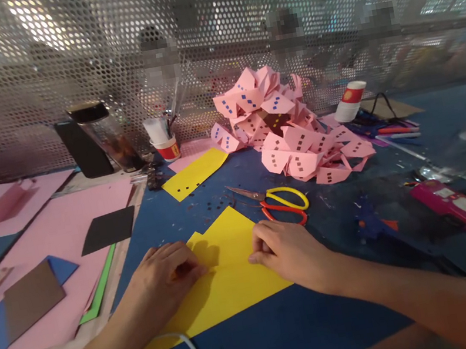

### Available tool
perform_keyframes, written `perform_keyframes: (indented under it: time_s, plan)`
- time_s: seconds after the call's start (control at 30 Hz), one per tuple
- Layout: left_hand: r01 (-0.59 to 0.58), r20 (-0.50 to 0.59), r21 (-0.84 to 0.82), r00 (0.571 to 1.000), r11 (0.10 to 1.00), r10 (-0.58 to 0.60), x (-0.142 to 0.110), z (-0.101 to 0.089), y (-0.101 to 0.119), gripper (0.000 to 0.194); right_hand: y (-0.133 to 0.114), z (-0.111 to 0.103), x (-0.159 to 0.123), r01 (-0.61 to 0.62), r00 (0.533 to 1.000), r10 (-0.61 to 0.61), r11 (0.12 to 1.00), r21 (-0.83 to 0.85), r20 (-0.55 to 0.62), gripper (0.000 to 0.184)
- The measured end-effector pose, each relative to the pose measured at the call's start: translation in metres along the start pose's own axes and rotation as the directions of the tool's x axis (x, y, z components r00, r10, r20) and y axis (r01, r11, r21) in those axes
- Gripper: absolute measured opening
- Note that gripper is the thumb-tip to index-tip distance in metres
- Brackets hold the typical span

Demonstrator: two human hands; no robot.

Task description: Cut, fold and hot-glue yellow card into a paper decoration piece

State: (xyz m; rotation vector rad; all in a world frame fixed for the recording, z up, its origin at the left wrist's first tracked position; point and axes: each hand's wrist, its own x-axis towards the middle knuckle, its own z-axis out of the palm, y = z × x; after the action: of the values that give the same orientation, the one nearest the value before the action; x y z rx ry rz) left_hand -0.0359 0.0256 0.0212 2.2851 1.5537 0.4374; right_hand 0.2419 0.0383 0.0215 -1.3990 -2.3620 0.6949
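Observation:
A sheet of yellow paper (233,281) lies on the blue table mat in front of me, with a faint crease running across its middle. My left hand (166,272) rests on its left part, fingers curled and thumb tip against the paper near the crease. On the right side, my right hand (288,251) is closed, thumb and forefinger at the same crease. Just beyond the sheet lie scissors (282,199) with one yellow and one red handle loop. Parts of the sheet under both hands are hidden.
Behind stands a pile of folded pink paper pieces (292,129) with small squares on them. A yellow strip (195,175), a paper cup (166,148) and a jar (111,138) are at the back. Coloured sheets (108,230) lie left; a pink toy car (452,203) sits right.

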Motion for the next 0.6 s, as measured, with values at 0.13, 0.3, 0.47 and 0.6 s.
perform_keyframes:
  time_s: [0.13, 0.3, 0.47, 0.6]
  plan:
    - [0.113, 0.001, -0.027, 0.994, 0.993, -0.113, 0.002, 0.003, -0.001, 0.025, -0.001, 0.000, 0.000, -0.003, 1.000, 0.003, 1.000, -0.008, 0.005, 0.022]
    - [-0.025, -0.057, 0.049, 0.998, 0.999, 0.027, -0.003, 0.006, 0.000, 0.016, -0.002, -0.001, 0.001, -0.009, 1.000, 0.009, 1.000, -0.025, 0.013, 0.021]
    - [-0.309, -0.175, 0.187, 0.924, 0.933, 0.341, -0.011, 0.015, 0.002, 0.015, -0.001, 0.000, 0.002, 0.010, 1.000, -0.010, 1.000, -0.029, -0.003, 0.022]
    - [-0.435, -0.171, 0.301, 0.851, 0.849, 0.497, -0.017, 0.021, 0.003, 0.027, 0.000, 0.001, 0.001, 0.015, 1.000, -0.015, 0.999, -0.037, -0.008, 0.023]
